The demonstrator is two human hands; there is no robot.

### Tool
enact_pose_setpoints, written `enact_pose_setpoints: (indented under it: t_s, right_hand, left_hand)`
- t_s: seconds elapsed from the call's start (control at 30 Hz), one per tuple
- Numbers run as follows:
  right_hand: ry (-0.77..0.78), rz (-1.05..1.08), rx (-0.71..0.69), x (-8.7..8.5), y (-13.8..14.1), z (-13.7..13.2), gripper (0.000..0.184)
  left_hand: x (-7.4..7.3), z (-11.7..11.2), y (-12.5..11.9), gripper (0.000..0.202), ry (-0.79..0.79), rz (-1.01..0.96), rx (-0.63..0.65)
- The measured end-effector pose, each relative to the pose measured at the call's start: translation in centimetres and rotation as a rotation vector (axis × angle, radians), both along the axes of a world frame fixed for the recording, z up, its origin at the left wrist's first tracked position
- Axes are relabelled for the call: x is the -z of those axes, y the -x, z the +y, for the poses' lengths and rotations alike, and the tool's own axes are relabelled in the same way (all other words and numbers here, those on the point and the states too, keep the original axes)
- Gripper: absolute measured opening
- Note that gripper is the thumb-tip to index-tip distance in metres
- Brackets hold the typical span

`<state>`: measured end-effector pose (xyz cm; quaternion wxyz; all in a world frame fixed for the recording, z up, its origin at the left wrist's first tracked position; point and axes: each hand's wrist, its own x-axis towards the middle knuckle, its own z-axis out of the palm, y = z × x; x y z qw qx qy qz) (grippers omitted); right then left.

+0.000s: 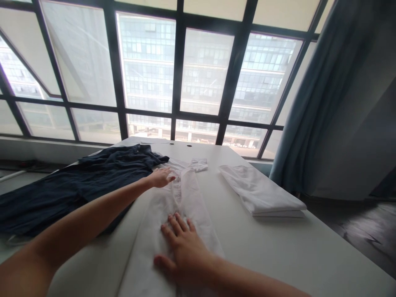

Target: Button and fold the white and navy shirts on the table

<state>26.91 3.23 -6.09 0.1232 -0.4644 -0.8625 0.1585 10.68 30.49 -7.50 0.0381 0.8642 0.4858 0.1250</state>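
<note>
Resting palm-down, spread: left hand [160, 177], right hand [187, 249]. Beneath: white garment [192, 194], table [262, 251].

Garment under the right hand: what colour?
White. The garment shows best in the head view.

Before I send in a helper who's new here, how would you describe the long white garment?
Face the window; a white table runs toward it. Between a dark garment and a folded white cloth lies the long white garment. Unlike that compact cloth, it stretches lengthwise beneath the right hand.
</note>
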Motion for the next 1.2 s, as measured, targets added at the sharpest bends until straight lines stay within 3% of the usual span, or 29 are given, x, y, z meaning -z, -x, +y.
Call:
enact_pose_setpoints:
  t_s: [0.1,0.17,0.23,0.3,0.4,0.5,0.57,0.73,0.97,1.03,1.1,1.2]
  right_hand:
    - [0.027,0.058,0.021,-1.7,-0.8,4.2,0.047]
    - [-0.015,0.155,0.2,-2.7,-2.0,8.7,0.046]
    - [-0.18,0.167,0.392,-3.4,-3.5,13.8,0.041]
    - [-0.239,0.113,0.491,-3.5,-5.0,18.4,0.039]
    - [-0.241,0.004,0.447,-2.7,-6.2,23.6,0.042]
    - [-0.209,-0.093,0.321,-1.7,-6.4,26.6,0.053]
    - [-0.192,-0.129,0.277,-1.2,-6.8,27.8,0.053]
    - [-0.184,-0.203,0.228,-0.5,-10.0,29.1,0.019]
    - [-0.134,-0.178,0.207,0.0,-14.4,28.0,0.012]
    - [-0.124,-0.105,0.198,0.0,-14.3,27.9,0.015]
    - [-0.157,-0.021,0.208,-0.2,-13.8,28.2,0.03]
    - [-0.174,0.059,0.316,-0.6,-12.8,29.0,0.041]
  left_hand:
    - [1.5,-1.2,3.4,0.068,0.048,0.005,-0.145]
    - [1.8,-1.8,4.0,0.07,0.137,0.021,-0.211]
    - [1.9,-2.3,3.7,0.069,0.195,0.052,-0.244]
    - [1.8,-2.7,3.3,0.066,0.185,0.071,-0.258]
    - [1.7,-3.1,3.0,0.062,0.133,0.073,-0.259]
    - [1.7,-3.3,3.2,0.061,0.12,0.063,-0.253]
    - [1.8,-3.3,3.4,0.061,0.119,0.059,-0.253]
    - [2.1,-3.2,3.3,0.06,0.106,0.055,-0.261]
    - [1.4,-2.2,3.2,0.056,0.176,0.033,-0.271]
    - [1.0,-1.6,2.9,0.049,0.137,0.007,-0.28]
    - [0.6,-0.9,2.4,0.042,0.021,-0.037,-0.262]
    - [0.0,0.2,1.3,0.037,-0.158,-0.087,-0.176]
